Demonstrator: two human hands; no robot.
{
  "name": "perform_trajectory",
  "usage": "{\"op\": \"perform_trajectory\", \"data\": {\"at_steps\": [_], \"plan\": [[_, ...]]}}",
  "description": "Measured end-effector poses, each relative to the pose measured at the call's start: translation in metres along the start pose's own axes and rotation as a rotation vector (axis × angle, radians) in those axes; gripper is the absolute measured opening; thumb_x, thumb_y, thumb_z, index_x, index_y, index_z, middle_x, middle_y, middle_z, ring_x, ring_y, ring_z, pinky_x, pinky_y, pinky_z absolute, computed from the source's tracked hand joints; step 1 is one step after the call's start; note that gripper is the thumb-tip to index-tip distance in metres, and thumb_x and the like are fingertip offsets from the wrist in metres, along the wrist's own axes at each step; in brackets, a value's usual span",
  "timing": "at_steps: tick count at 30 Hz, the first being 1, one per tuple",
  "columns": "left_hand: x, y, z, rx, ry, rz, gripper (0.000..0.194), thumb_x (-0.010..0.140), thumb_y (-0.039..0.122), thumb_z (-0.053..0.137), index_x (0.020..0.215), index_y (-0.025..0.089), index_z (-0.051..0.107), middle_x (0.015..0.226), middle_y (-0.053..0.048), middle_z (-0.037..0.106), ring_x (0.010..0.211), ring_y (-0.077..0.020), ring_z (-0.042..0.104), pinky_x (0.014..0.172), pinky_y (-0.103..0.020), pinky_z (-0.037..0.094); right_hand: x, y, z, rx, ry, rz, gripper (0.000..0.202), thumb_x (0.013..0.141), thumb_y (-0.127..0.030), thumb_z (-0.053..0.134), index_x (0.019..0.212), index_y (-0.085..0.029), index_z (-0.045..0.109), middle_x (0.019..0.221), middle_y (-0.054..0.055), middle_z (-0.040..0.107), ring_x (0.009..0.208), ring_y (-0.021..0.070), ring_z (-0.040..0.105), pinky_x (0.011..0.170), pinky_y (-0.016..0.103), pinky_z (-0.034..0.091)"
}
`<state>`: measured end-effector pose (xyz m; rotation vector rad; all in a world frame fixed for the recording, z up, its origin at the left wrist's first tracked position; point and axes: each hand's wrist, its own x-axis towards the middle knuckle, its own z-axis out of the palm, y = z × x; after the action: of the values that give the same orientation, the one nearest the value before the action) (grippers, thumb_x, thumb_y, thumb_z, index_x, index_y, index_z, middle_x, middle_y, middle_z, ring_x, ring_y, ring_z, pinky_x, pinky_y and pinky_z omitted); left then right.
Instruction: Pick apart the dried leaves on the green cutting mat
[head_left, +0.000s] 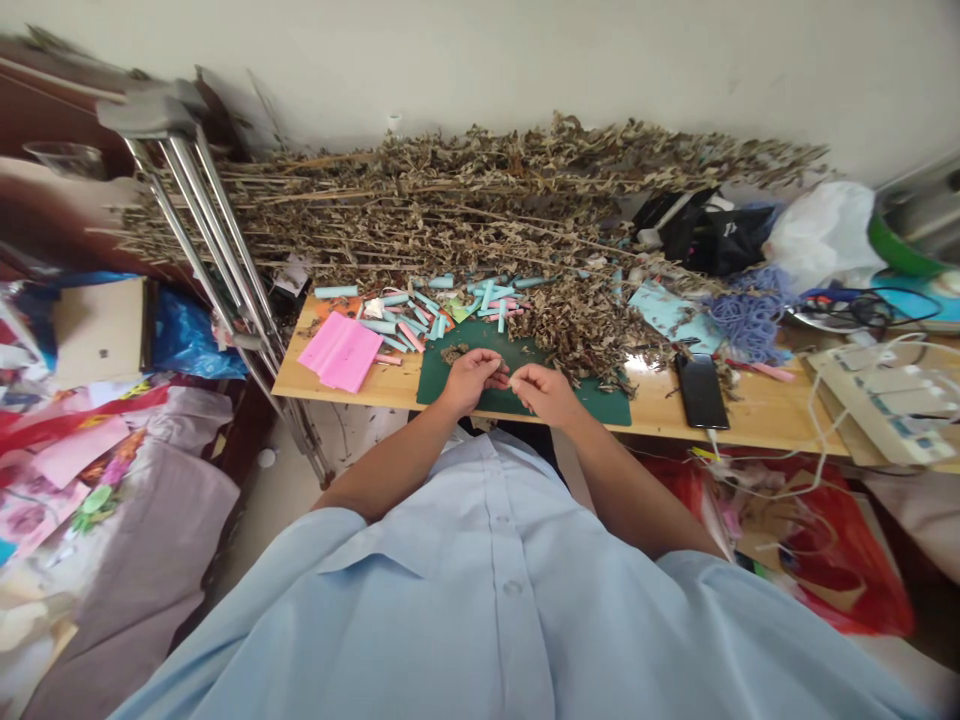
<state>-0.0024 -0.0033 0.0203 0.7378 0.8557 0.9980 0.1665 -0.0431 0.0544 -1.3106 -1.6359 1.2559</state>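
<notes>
Head view: our left grip (pixel 477 382) and right grip (pixel 544 392) are pinched narrow, contents too small to tell; dried leaves (pixel 581 325) lie just beyond, nearer the right.

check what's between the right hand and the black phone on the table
In the head view, between the right hand and the black phone lie dried leaves, part of the green mat and a strip of wooden table.

The dried leaves (pixel 589 335) are greyish brown and curled; they make a loose heap, which covers much of the right part of the flat, dark green mat (pixel 484 335). One small clump (pixel 453 353) lies apart, on the mat's left side.
</notes>
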Motion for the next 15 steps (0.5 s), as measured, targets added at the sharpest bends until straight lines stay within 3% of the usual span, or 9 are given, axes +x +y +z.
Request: {"op": "perform_trajectory", "data": {"at_steps": [6, 11, 15], "plan": [[0.002, -0.002, -0.002, 0.027, -0.005, -0.012, 0.036, 0.075, 0.038, 0.076, 0.091, 0.013, 0.057, 0.075, -0.006, 0.068, 0.059, -0.0147, 0.067, 0.058, -0.027, 0.055, -0.026, -0.006, 0.003, -0.365, -0.207, -0.150, 0.014, 0.091, -0.027, 0.050, 0.082, -0.021, 0.058, 0.071, -0.001, 0.059, 0.065, 0.0136, 0.052, 0.064, 0.026, 0.037], [0.003, -0.002, -0.004, -0.001, -0.030, -0.015, 0.036, 0.074, 0.037, 0.077, 0.092, 0.013, 0.057, 0.076, -0.006, 0.068, 0.061, -0.0162, 0.068, 0.059, -0.029, 0.056, -0.036, -0.001, 0.011, -0.447, -0.265, -0.115, 0.018, 0.097, -0.024, 0.037, 0.090, -0.021, 0.054, 0.073, 0.000, 0.059, 0.068, 0.0156, 0.054, 0.066, 0.026, 0.036], [0.003, 0.001, -0.004, -0.065, -0.037, -0.035, 0.036, 0.074, 0.034, 0.078, 0.093, 0.014, 0.055, 0.079, -0.007, 0.069, 0.069, -0.0201, 0.071, 0.064, -0.032, 0.058, -0.039, 0.004, 0.017, -0.530, -0.268, -0.117, 0.014, 0.096, -0.027, 0.045, 0.095, -0.021, 0.058, 0.083, 0.003, 0.066, 0.076, 0.0171, 0.059, 0.070, 0.027, 0.038]]}}
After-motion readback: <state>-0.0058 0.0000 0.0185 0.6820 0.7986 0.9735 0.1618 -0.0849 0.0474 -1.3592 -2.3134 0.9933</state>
